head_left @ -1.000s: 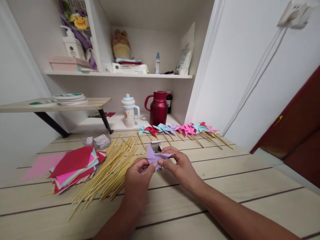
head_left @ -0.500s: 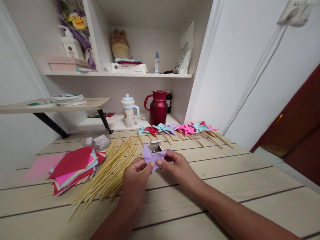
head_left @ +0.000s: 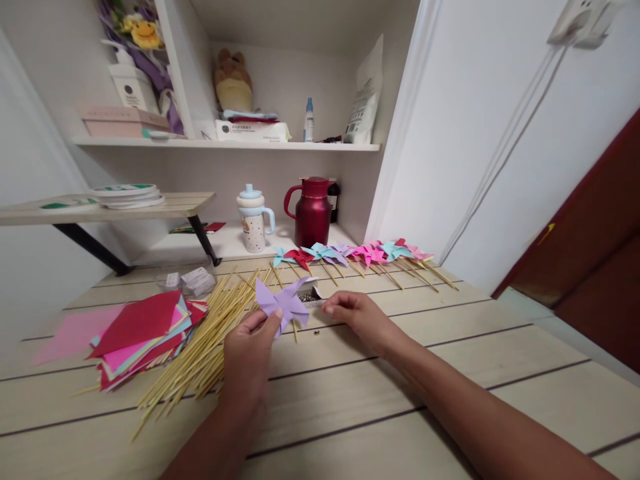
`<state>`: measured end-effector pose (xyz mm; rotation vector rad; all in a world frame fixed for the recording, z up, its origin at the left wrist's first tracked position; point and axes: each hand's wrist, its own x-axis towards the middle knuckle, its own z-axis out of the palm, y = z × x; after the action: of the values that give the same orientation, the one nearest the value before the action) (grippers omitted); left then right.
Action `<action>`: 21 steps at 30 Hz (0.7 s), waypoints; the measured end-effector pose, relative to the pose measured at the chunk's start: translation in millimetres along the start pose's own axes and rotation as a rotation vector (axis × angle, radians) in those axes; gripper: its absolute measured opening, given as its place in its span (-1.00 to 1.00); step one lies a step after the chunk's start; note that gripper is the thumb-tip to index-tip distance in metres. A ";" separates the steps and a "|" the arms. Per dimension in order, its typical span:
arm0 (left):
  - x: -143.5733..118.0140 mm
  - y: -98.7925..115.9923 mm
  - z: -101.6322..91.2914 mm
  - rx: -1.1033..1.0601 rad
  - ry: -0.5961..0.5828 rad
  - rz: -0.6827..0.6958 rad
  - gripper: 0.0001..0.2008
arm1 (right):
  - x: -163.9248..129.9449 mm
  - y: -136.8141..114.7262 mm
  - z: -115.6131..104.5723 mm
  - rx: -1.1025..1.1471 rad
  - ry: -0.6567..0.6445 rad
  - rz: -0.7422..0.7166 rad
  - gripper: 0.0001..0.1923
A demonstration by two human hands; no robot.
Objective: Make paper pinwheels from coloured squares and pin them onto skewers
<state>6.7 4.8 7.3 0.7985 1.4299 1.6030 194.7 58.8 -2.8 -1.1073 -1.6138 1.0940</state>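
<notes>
Light wood planks are making up the table [head_left: 450, 373], and dark lines are running across it. White walls are standing all around, and a white shelf [head_left: 225, 144] is sitting up behind the table. A red jug [head_left: 311, 212] and a cup with a blue lid [head_left: 253, 219] are standing under that shelf.

The left hand [head_left: 247, 353] is holding a purple paper pinwheel [head_left: 283, 303] up, just above the table. The thumb and the first fingers are pinching shut on its lower edge. The right hand [head_left: 357, 317] is resting just beside a small white box of pins [head_left: 311, 293]. Its fingers are bent in close together by the box, but I cannot tell if they are pinching anything. It is not touching the pinwheel.

The pinwheel is turning its flat face toward the camera. Its points are sticking out up, down and to both sides, so no side is the long one.

A pile of yellow wooden sticks [head_left: 210, 340] is lying to the left of the left hand, with their long way running from near to far. A stack of coloured paper squares [head_left: 143, 330] is lying beside the sticks. A row of finished pinwheels [head_left: 350, 255] on sticks is lying at the far end of the table.
</notes>
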 end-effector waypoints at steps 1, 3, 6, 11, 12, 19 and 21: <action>0.5 0.0 -0.5 -0.012 0.007 0.002 -0.75 | 0.3 3.7 -0.3 -0.026 -0.034 0.014 -0.84; 0.7 -0.2 -1.0 -0.021 0.008 0.005 -0.71 | -0.1 8.9 0.1 -0.076 -0.090 0.025 -0.90; 0.0 -0.5 -1.0 -0.022 -0.017 0.021 -0.69 | -1.4 10.8 1.0 -0.127 -0.129 0.022 -0.91; 0.0 -2.7 -0.7 -0.023 -0.005 0.006 -0.74 | -1.7 10.1 2.4 -0.196 -0.134 0.007 -0.89; 0.4 -3.5 -0.7 -0.014 0.001 0.002 -0.75 | -1.7 10.5 2.9 -0.211 -0.129 -0.001 -0.90; 2.4 -7.4 0.7 -0.024 0.010 0.036 -0.77 | -1.4 16.1 7.6 -0.284 -0.093 -0.037 -0.95; 1.7 -6.4 1.2 -0.023 0.018 0.036 -0.78 | -1.6 16.7 8.9 -0.296 -0.084 -0.042 -0.96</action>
<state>8.0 7.0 1.0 0.8025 1.4144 1.6549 189.8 59.3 -21.2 -1.2241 -1.9015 0.9025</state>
